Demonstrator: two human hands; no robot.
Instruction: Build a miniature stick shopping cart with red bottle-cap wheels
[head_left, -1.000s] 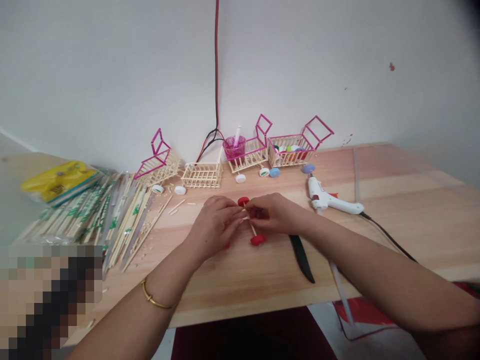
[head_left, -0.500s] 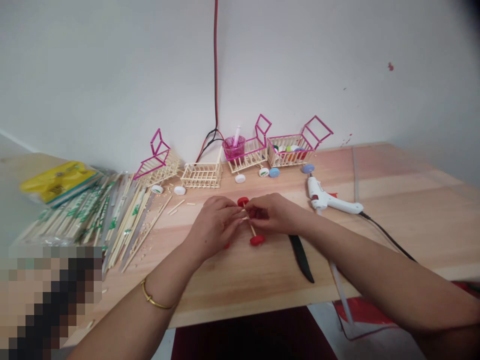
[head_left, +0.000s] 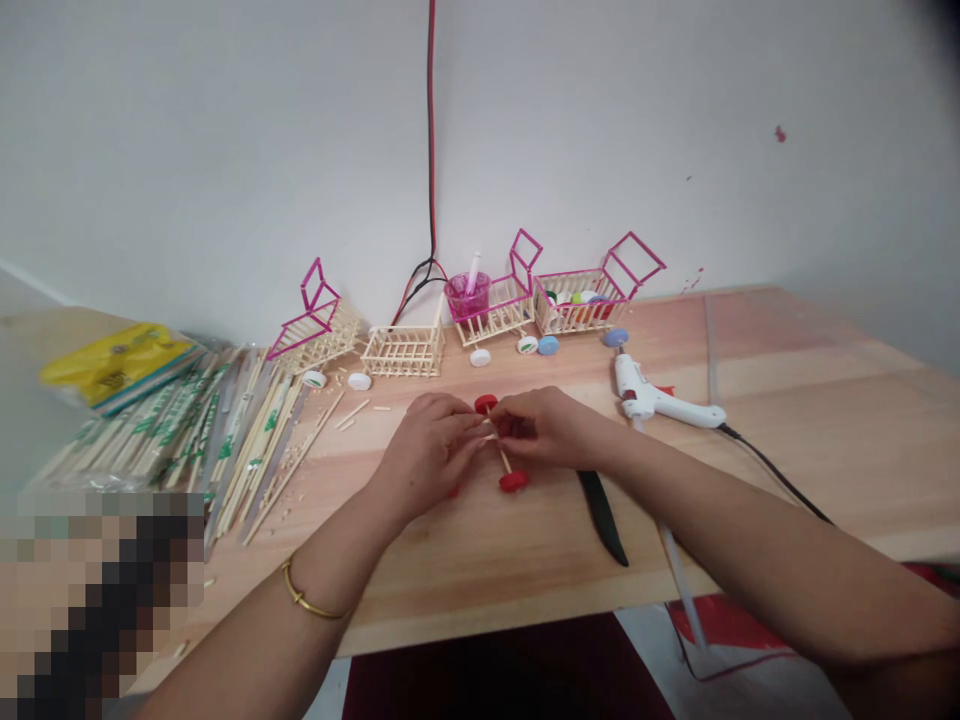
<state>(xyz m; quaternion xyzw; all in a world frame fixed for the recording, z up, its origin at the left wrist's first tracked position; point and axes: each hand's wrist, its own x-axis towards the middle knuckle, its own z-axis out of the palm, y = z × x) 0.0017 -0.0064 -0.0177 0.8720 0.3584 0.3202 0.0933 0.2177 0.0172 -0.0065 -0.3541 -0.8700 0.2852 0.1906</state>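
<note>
Both of my hands meet over the middle of the wooden table (head_left: 787, 420). My left hand (head_left: 427, 450) and my right hand (head_left: 544, 428) pinch a small assembly of thin wooden sticks with red bottle caps as wheels (head_left: 514, 481). One red cap (head_left: 485, 403) shows above the fingers, another below them, and a third peeks out under my left hand. A gold bangle (head_left: 307, 598) sits on my left wrist.
A white glue gun (head_left: 660, 398) with a black cord lies to the right, a black knife (head_left: 604, 515) just below my right hand. Several stick-built carts with pink frames (head_left: 577, 295) stand along the wall. Packs of wooden chopsticks (head_left: 195, 430) and a yellow bag (head_left: 120, 362) lie left.
</note>
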